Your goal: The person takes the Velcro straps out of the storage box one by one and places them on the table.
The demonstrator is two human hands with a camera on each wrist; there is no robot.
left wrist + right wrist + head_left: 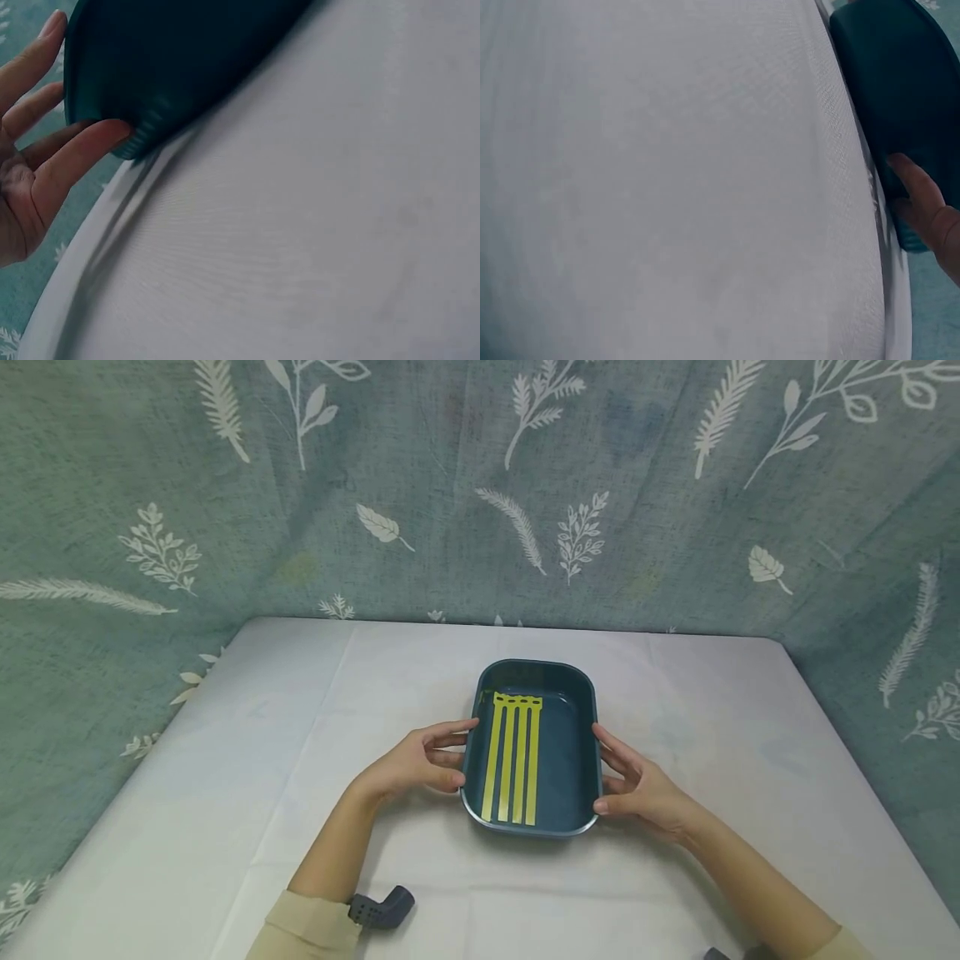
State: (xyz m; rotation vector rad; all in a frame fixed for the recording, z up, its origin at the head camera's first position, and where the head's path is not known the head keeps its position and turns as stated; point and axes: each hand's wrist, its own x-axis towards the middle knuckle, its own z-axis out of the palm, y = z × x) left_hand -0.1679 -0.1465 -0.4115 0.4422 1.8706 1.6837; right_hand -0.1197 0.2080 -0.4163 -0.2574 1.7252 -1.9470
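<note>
A deep teal rectangular tray (566, 760) with rounded corners is at the middle of the white table. Several flat yellow strips (510, 760) lie side by side in its left half, with slotted heads at the far end. My left hand (420, 760) holds the tray's left side, its fingertips spread along the rim and the thumb near the front corner. On the opposite side my right hand (645, 793) holds the tray, thumb lowest. Both wrist views show the tray's outer wall, with the left hand (45, 142) and the right hand (934, 217) touching it.
A white cloth covers the table (360, 693). Behind it and at both sides hangs a green-grey curtain (450, 468) with a white leaf print. A dark band with a curved piece (386, 910) is at the left wrist.
</note>
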